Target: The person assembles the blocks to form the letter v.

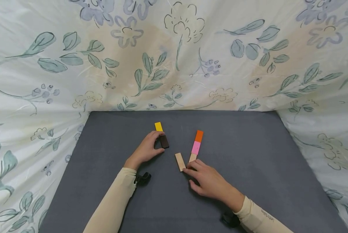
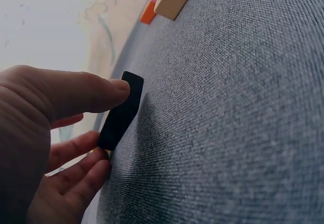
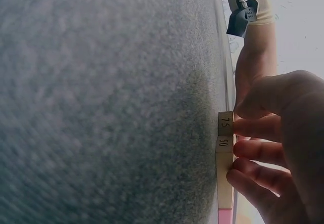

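right hand (image 1: 207,179), fingers loosely spread, touches pale blocks (image 1: 179,161) at its fingertips; left hand (image 1: 146,148) pinches dark block (image 1: 164,142) between thumb and fingers.

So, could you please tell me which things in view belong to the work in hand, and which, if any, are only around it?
Seemingly in the work:
dark block, gripped by the left hand
two plain wood blocks, touched by the right hand
yellow block
pink block
orange block

Only around it:
grey tabletop
flowered cloth
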`<act>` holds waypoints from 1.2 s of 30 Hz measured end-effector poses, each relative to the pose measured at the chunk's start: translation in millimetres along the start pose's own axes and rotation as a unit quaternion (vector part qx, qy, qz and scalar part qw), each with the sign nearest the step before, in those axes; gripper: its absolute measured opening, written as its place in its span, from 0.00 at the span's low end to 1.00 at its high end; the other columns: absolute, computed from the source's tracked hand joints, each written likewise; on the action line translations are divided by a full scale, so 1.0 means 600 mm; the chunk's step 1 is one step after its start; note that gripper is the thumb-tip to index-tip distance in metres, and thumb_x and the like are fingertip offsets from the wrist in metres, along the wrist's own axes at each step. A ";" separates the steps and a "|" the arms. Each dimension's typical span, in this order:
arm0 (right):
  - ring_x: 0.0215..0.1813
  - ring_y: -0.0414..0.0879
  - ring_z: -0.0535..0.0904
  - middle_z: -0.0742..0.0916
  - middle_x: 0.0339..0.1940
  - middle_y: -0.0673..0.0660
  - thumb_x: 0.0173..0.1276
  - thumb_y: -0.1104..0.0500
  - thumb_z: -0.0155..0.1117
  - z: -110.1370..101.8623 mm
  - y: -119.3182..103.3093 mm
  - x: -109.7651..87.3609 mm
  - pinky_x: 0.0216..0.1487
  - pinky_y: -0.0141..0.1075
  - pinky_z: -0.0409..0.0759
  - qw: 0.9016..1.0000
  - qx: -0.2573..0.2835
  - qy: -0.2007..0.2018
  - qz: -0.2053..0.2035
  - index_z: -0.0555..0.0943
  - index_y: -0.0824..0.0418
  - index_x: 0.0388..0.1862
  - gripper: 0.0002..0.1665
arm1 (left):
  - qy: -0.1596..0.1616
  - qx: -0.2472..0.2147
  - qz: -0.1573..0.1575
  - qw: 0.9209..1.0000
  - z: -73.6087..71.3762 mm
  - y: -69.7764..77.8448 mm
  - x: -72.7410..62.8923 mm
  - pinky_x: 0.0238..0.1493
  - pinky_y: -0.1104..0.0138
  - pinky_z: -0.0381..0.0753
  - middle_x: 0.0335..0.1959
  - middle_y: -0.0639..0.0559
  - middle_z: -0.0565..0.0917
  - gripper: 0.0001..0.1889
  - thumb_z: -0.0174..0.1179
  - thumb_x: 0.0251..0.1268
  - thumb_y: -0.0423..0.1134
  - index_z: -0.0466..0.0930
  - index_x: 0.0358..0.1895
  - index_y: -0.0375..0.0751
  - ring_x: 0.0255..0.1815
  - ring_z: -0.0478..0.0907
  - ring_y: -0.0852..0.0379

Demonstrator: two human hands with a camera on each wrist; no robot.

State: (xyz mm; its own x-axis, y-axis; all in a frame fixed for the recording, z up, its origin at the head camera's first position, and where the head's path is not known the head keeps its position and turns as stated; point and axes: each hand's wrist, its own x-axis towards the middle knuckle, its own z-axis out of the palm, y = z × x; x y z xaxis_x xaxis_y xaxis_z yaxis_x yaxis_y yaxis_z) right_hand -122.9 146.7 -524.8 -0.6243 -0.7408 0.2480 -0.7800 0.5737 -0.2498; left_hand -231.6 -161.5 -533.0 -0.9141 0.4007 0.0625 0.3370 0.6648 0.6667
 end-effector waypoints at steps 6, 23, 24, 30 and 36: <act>0.53 0.44 0.75 0.82 0.54 0.49 0.69 0.59 0.74 0.003 0.002 -0.002 0.47 0.40 0.84 1.000 0.009 0.003 0.009 0.90 0.57 0.63 0.23 | -0.001 -0.002 -0.001 1.000 0.001 -0.002 0.006 0.73 0.50 0.74 0.73 0.42 0.75 0.36 0.77 0.69 0.36 0.73 0.77 0.39 0.71 0.74 0.44; 0.55 0.45 0.75 0.82 0.54 0.50 0.69 0.61 0.74 0.002 0.001 -0.001 0.51 0.41 0.84 1.000 0.019 0.007 0.010 0.90 0.57 0.60 0.21 | 0.006 -0.005 -0.012 1.000 0.002 -0.002 0.006 0.69 0.50 0.78 0.68 0.41 0.77 0.32 0.77 0.68 0.35 0.76 0.73 0.36 0.65 0.78 0.44; 0.55 0.45 0.75 0.82 0.54 0.50 0.69 0.61 0.74 0.002 0.001 -0.001 0.51 0.41 0.84 1.000 0.019 0.008 0.010 0.90 0.57 0.60 0.21 | 0.006 -0.005 -0.013 1.000 0.003 -0.002 0.006 0.69 0.50 0.78 0.68 0.41 0.78 0.32 0.77 0.68 0.35 0.76 0.73 0.36 0.65 0.78 0.44; 0.55 0.45 0.75 0.82 0.54 0.50 0.69 0.61 0.74 0.004 0.001 -0.001 0.51 0.41 0.84 1.000 0.019 0.007 0.012 0.90 0.57 0.60 0.20 | 0.007 -0.011 -0.020 1.000 0.003 0.001 0.004 0.69 0.49 0.78 0.67 0.42 0.78 0.32 0.77 0.68 0.35 0.77 0.72 0.36 0.64 0.79 0.44; 0.56 0.45 0.75 0.82 0.55 0.50 0.69 0.61 0.74 0.002 0.000 0.000 0.52 0.41 0.84 1.000 0.023 0.006 0.013 0.90 0.57 0.60 0.20 | 0.014 -0.016 -0.013 1.000 0.003 0.007 0.002 0.70 0.49 0.77 0.68 0.41 0.78 0.32 0.77 0.68 0.36 0.77 0.73 0.36 0.65 0.79 0.43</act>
State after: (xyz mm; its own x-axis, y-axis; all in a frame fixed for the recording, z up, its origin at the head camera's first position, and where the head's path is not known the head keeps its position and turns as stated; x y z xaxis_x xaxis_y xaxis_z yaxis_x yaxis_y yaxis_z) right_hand -122.6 146.4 -526.1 -0.6453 -0.7214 0.2512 -0.7606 0.5761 -0.2994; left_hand -230.8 -157.1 -531.2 -0.9284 0.3657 0.0656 0.3065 0.6542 0.6914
